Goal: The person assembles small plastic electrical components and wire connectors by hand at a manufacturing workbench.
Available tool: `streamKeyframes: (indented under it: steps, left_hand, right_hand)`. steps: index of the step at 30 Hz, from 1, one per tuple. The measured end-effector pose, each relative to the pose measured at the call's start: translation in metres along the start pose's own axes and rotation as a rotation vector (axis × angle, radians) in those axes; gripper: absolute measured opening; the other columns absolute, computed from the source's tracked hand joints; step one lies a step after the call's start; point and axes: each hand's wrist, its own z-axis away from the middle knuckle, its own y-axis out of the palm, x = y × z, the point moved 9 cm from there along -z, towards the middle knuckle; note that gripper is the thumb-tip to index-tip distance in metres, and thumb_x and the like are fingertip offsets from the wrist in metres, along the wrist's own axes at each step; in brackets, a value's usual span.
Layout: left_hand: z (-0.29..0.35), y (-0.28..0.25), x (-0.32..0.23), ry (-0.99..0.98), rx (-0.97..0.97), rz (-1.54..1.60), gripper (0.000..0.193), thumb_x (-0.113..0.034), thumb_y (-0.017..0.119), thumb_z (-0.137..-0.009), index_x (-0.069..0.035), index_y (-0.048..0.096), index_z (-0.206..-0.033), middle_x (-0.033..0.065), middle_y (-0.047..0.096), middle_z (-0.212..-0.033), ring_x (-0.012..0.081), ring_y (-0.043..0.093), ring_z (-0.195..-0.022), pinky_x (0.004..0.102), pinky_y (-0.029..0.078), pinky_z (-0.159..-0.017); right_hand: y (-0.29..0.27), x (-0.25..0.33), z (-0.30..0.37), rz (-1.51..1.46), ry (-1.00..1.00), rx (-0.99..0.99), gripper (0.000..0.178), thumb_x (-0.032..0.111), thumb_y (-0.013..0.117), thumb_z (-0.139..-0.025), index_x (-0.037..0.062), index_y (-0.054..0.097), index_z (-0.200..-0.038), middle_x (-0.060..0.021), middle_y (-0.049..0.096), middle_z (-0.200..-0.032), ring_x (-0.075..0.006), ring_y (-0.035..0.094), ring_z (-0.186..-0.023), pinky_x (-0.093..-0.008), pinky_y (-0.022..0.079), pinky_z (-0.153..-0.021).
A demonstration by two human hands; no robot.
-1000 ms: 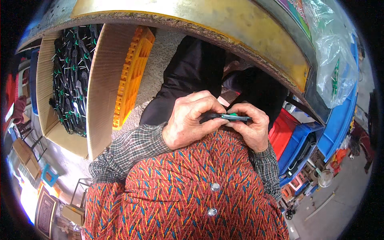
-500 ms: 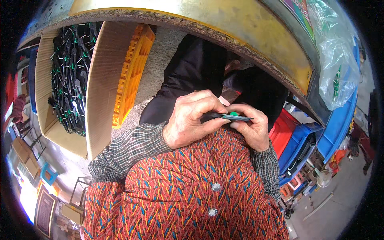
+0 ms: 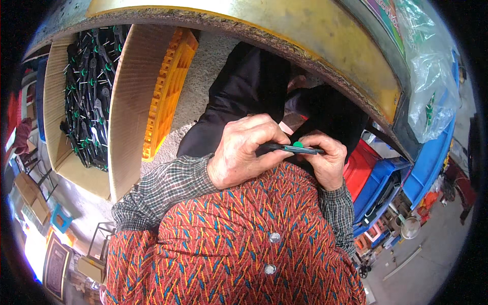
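In front of my lap I hold a slim black tool part with a round green knob (image 3: 298,145); its exact kind I cannot make out. My left hand (image 3: 246,150) pinches its left end between thumb and fingers. At the other end, the curled thumb and fingers of my right hand (image 3: 326,158) close on the thin dark tip. The green knob stands up between the two hands, and the piece lies roughly level. Part of it is hidden inside the left fingers.
To the left, a cardboard box (image 3: 124,122) holds many black parts (image 3: 91,101) with green bits and metal pins. An orange plastic crate (image 3: 170,96) stands beside it. A worn tabletop (image 3: 284,23) arches ahead. Right are a clear plastic bag (image 3: 432,96) and blue bins (image 3: 378,190).
My right fingers have shifted slightly right along the piece, away from the green knob. My left hand keeps its pinch in nearly the same place.
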Motion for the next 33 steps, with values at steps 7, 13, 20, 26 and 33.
streamKeyframes:
  steps: [7, 13, 20, 26, 33]
  left_hand:
    - [-0.004, 0.002, 0.002, 0.033, -0.026, -0.007, 0.022, -0.003, 0.079, -0.066, -0.003, 0.065, -0.082, 0.0091, 0.064, -0.077, 0.02, 0.064, -0.07, 0.0284, 0.05, -0.059]
    - [-0.003, 0.001, 0.002, 0.033, -0.037, -0.006, 0.021, -0.002, 0.079, -0.066, -0.003, 0.064, -0.082, 0.0092, 0.064, -0.077, 0.0202, 0.064, -0.069, 0.0287, 0.05, -0.059]
    - [-0.003, 0.001, 0.002, 0.036, -0.033, -0.021, 0.021, -0.003, 0.079, -0.066, -0.003, 0.064, -0.081, 0.0088, 0.064, -0.077, 0.02, 0.064, -0.07, 0.0287, 0.05, -0.059]
    - [-0.003, 0.002, 0.003, 0.005, -0.018, -0.022, 0.021, -0.004, 0.078, -0.066, -0.004, 0.063, -0.081, 0.0088, 0.064, -0.08, 0.0224, 0.065, -0.073, 0.0306, 0.05, -0.062]
    - [-0.003, 0.001, 0.002, 0.048, -0.038, -0.004, 0.021, -0.003, 0.079, -0.066, -0.003, 0.064, -0.081, 0.0088, 0.064, -0.077, 0.0195, 0.064, -0.07, 0.0283, 0.049, -0.059]
  right_hand:
    - [-0.003, -0.011, -0.001, -0.034, 0.012, 0.005, 0.011, 0.007, 0.067, -0.082, -0.0024, 0.066, -0.087, -0.0055, 0.063, -0.076, -0.0107, 0.058, -0.067, -0.0234, 0.046, -0.059]
    - [-0.001, -0.009, -0.001, -0.011, -0.001, 0.014, 0.012, 0.009, 0.066, -0.083, -0.0023, 0.066, -0.087, -0.0053, 0.062, -0.075, -0.0109, 0.057, -0.067, -0.0236, 0.045, -0.06]
    - [-0.003, -0.005, -0.001, 0.034, -0.046, 0.005, 0.014, 0.011, 0.066, -0.083, -0.0017, 0.067, -0.088, -0.0064, 0.063, -0.076, -0.0132, 0.058, -0.068, -0.0251, 0.045, -0.061]
    - [-0.003, -0.001, -0.002, 0.067, -0.066, 0.014, 0.018, 0.016, 0.065, -0.085, -0.0013, 0.067, -0.089, -0.0066, 0.062, -0.076, -0.0142, 0.057, -0.067, -0.0258, 0.044, -0.06]
    - [-0.002, 0.0, -0.001, 0.075, -0.12, 0.007, 0.026, 0.023, 0.066, -0.087, -0.0027, 0.066, -0.089, -0.0039, 0.059, -0.074, -0.0087, 0.054, -0.063, -0.0214, 0.041, -0.054]
